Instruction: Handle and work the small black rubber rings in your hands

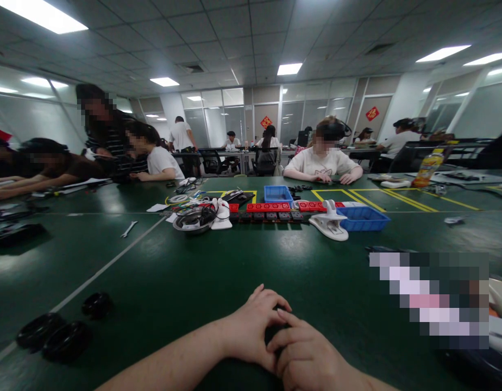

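Note:
My left hand (pixel 255 321) and my right hand (pixel 308 347) meet low in the middle of the view, close above the green table (pixel 218 271). The fingers of both are curled and touch each other. In the gap between them shows a small dark patch; I cannot make out whether it is a thing held or only shadow. To the left on the table lie a black ring-shaped part (pixel 41 330), a second black ring-shaped part (pixel 67 341) and a smaller black round part (pixel 96 305), all apart from my hands.
Across the middle stand a metal bowl of black cables (pixel 192 224), red socket strips (pixel 268 207), a white clamp (pixel 330 221) and a blue bin (pixel 363 218). A wrench (pixel 129 229) lies left. A drink bottle (pixel 429 169) stands right. Across sits a co-worker (pixel 322 160).

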Demonstrator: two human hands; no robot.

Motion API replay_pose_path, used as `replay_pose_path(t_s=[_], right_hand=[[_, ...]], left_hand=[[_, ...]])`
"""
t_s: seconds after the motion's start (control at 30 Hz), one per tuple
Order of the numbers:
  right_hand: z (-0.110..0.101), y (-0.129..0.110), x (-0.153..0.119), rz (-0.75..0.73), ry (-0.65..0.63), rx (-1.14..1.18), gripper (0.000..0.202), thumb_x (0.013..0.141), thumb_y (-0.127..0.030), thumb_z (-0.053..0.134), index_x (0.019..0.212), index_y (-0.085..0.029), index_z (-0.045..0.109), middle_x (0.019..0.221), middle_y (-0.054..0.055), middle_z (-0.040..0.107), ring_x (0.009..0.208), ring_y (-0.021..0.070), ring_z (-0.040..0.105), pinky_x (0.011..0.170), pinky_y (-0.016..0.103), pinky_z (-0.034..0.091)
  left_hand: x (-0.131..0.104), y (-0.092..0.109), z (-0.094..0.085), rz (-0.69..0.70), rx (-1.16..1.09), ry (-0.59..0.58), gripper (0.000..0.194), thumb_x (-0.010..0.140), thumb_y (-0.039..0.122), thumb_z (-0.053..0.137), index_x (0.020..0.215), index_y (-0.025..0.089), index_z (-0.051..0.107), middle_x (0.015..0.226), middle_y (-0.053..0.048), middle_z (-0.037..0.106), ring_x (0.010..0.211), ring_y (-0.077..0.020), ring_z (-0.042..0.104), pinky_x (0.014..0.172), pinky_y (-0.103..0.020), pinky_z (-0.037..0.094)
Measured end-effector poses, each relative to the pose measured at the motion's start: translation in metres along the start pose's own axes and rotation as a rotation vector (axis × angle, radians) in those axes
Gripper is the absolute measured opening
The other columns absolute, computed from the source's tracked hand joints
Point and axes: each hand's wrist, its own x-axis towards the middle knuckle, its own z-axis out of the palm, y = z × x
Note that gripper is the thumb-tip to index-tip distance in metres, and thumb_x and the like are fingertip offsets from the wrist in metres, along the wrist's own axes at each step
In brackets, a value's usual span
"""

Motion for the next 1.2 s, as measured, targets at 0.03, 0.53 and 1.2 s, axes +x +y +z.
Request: replay_pose_path(t_s=[0.03,0.53,1.2], right_hand=[[-0.002,0.000,-0.002,0.006,0.002,-0.031,0.032,0.090,-0.026,0.031,0.070,-0.021,0.055,0.076,-0.001,0.064,0.096,0.0129,0.055,0.102,0.031,0.028],[-0.003,-0.004,0.004,0.798,-0.071,-0.261,0.015,0.072,-0.022,0.056,0.085,-0.018,0.048,0.085,0.005,0.053,0.078,0.0202,0.048,0.071,0.039,0.041],[-0.015,-0.013,0.013,0.389,-0.068,0.007,0.024,0.060,-0.008,0.039,0.076,-0.019,0.053,0.085,0.002,0.060,0.087,0.0168,0.051,0.084,0.035,0.038]], left_hand=[[0.000,0.000,-0.001,0.000,0.001,0.000,0.050,0.057,0.044,0.069,0.102,0.026,0.057,0.110,-0.003,0.048,0.106,-0.0266,0.043,0.103,-0.054,0.010],[0.003,0.020,0.010,-0.246,0.099,0.251,0.055,0.050,0.045,0.071,0.096,0.020,0.054,0.096,-0.004,0.050,0.096,-0.0232,0.047,0.105,-0.052,0.008],[0.004,-0.002,0.003,0.005,0.064,0.084,0.042,0.049,0.037,0.074,0.087,0.025,0.060,0.103,0.000,0.049,0.098,-0.0209,0.045,0.095,-0.037,0.031]])
